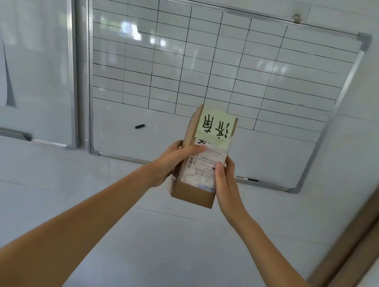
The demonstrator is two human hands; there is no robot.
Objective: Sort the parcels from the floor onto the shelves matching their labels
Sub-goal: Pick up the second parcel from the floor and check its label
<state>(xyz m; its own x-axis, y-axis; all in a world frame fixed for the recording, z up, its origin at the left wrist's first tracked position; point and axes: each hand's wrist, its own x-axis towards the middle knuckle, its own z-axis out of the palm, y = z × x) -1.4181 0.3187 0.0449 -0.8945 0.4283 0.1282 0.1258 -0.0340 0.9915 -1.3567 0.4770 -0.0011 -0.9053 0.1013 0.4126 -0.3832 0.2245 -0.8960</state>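
I hold a small brown cardboard parcel [194, 194] up in front of me with both arms stretched out. A pale yellow sticky note [214, 127] with handwritten black characters, upside down to me, covers its upper end. Below the note is a white printed shipping label [204, 167] with a barcode. My left hand [171, 159] grips the parcel's left side, thumb lying across the label. My right hand [223, 181] clasps the right side. No shelves and no other parcels show in this view.
A whiteboard [219, 62] with a hand-drawn grid hangs on the white tiled wall behind the parcel, a black marker [139, 126] stuck to it. A second whiteboard [30, 53] hangs at left. Two brown cardboard tubes [359, 242] lean at right.
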